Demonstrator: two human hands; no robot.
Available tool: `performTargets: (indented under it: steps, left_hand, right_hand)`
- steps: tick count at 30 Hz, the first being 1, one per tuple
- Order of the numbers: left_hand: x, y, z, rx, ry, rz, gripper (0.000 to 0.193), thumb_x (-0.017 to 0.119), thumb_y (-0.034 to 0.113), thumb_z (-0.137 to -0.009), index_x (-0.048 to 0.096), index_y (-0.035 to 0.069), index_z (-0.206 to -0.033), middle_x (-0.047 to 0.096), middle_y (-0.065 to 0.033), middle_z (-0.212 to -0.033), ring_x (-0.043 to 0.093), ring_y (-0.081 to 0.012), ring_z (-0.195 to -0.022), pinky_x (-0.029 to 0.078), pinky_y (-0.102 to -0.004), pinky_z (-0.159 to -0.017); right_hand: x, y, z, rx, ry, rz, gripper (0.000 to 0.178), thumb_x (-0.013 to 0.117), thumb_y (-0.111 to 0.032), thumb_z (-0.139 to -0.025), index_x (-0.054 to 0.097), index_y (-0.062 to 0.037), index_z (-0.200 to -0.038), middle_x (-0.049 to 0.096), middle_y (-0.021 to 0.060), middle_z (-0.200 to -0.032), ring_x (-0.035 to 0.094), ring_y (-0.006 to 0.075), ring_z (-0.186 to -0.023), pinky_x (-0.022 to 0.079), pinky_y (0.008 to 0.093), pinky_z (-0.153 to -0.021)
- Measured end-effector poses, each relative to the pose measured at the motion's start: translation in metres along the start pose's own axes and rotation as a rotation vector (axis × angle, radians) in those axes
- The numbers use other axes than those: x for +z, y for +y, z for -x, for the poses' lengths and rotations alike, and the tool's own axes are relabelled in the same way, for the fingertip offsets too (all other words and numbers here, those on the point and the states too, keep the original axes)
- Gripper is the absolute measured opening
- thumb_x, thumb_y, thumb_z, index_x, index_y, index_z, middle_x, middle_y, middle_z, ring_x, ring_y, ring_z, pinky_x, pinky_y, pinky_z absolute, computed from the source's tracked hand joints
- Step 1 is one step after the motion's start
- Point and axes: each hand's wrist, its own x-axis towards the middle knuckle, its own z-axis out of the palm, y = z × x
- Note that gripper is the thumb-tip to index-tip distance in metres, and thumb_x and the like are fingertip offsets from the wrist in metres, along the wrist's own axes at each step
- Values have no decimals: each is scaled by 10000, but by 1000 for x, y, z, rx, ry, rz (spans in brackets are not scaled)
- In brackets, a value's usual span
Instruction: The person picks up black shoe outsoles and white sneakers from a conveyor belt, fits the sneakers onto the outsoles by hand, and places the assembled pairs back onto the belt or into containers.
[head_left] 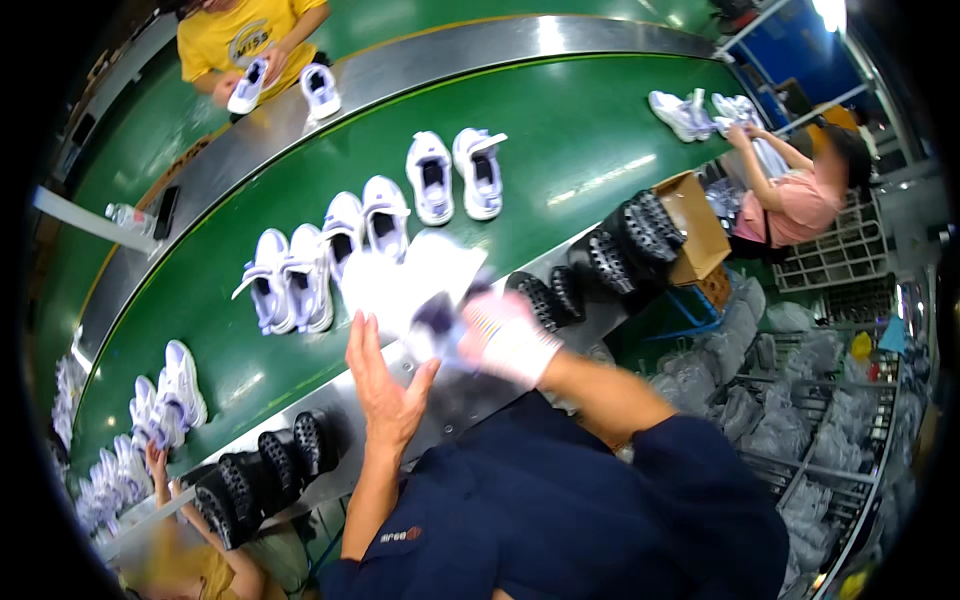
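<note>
My left hand is bare, its fingers stretched up and the thumb apart, just beside a motion-blurred white shoe. My right hand, in a white knitted glove with coloured stripes, has its fingers closed on the edge of that shoe; blur hides the exact grip. A bright white smear covers the area behind the shoe, and I cannot make out where the shoe ends. Just beyond, pairs of white and lilac sneakers stand on the green belt, among them one sneaker and another.
Black shoe lasts line the metal ledge on the right, and more black lasts on the left. A cardboard box stands beyond. Co-workers handle shoes across the belt, at right and lower left. Wire racks hold grey bagged items.
</note>
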Motion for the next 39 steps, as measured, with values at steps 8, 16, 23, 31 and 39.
performTargets:
  steps: [8,16,23,31,39]
  left_hand:
    - [-2,-133,110,-456,-148,192,569,733,118,-911,504,-40,-1407,529,-249,-1398,538,-396,-1294,418,-470,-1112]
    - [-44,-43,89,2,83,-298,419,718,12,-849,625,-6,-1257,612,-221,-1305,572,-409,-1207,447,-478,-1050]
    - [-18,-7,69,121,-29,-138,250,690,-50,-850,678,0,-1095,692,-185,-1103,651,-372,-1074,512,-439,-959]
    - [-1,-15,53,70,-131,-231,418,753,12,-822,632,-12,-1221,656,-218,-1177,614,-404,-1118,499,-456,-968]
    - [51,8,13,-171,-471,406,601,772,172,-924,534,30,-1457,620,-185,-1302,653,-212,-1051,562,-310,-800]
  right_hand:
    - [143,-45,55,-103,19,-411,246,616,-220,-887,726,-46,-1022,727,220,-985,699,407,-960,561,470,-836]
    - [153,181,96,534,699,-175,528,738,-331,-882,599,-9,-1277,630,242,-1213,618,424,-1099,525,486,-940]
    - [165,203,51,588,473,-1,608,722,-379,-902,550,-2,-1347,628,219,-1260,631,410,-1109,540,490,-934]
    - [168,188,164,509,656,-138,409,722,-211,-929,629,44,-1235,696,201,-1111,694,348,-980,567,432,-867]
    - [107,104,193,353,310,-1942,393,689,-182,-997,595,89,-1266,701,133,-1028,703,207,-811,602,363,-760]
